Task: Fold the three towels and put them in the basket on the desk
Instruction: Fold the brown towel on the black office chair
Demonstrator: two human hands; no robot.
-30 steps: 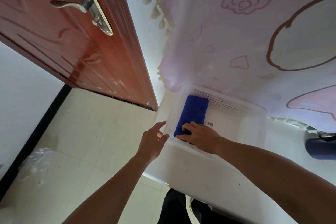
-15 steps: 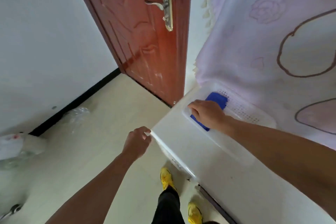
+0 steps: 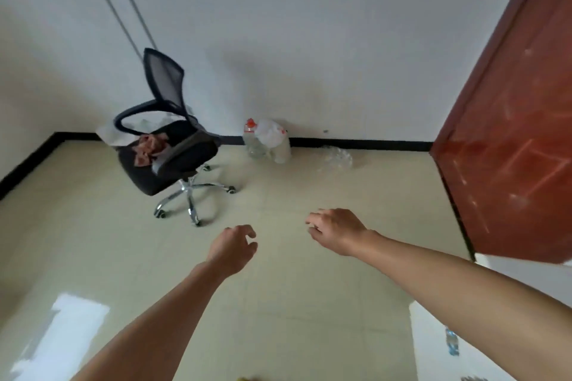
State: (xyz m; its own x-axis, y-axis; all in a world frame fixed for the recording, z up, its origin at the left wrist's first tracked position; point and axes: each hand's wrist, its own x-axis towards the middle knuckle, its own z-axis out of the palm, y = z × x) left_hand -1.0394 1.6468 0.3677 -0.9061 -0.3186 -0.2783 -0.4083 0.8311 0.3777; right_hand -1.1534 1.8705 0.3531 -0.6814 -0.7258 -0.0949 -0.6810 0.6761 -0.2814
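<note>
We see both bare arms reaching out over the pale tiled floor (image 3: 278,189). The left hand (image 3: 233,249) hangs with its fingers loosely curled and holds nothing; the right hand (image 3: 335,230) is spread, palm down, and is just as empty. The basket and the desk's working surface lie outside the frame; only a white corner (image 3: 439,346) shows at the lower right, half covered by the right forearm, and we cannot tell what it belongs to. On the seat of the black office chair (image 3: 168,145) lies a crumpled pinkish cloth (image 3: 150,148) beside something pale, both too blurred to identify as towels. Clear plastic bottles (image 3: 267,141) stand against the wall, and the brown door (image 3: 510,139) is cut off at the right edge.
</note>
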